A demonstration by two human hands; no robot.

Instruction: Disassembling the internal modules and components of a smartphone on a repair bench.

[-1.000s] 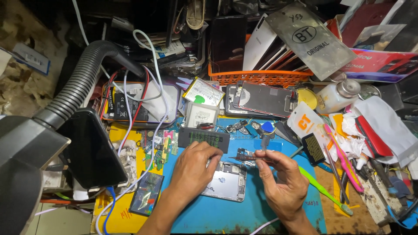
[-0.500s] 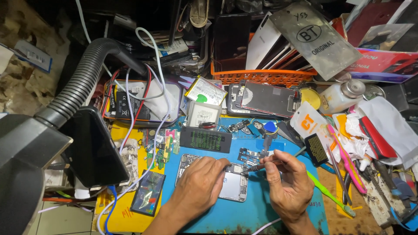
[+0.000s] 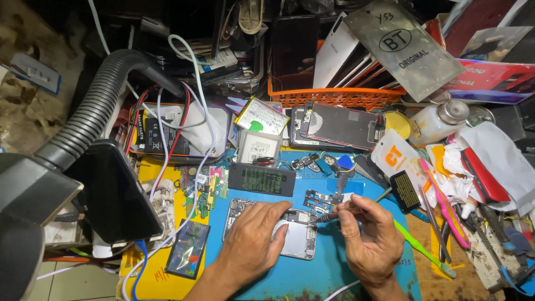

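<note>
The left hand lies flat, fingers spread, on an opened phone and presses it down onto the blue mat near the front of the desk. It grips nothing; it only rests on the phone's silver back.

The right hand is closed in a pinch around a thin tool, whose tip points left and touches the phone's upper edge. Just above the tip sit small loose phone parts, and beside them a black battery. A green toothbrush lies to the right of this hand. A grey ribbed hose curves in from the left, and an orange basket stands at the back.
</note>
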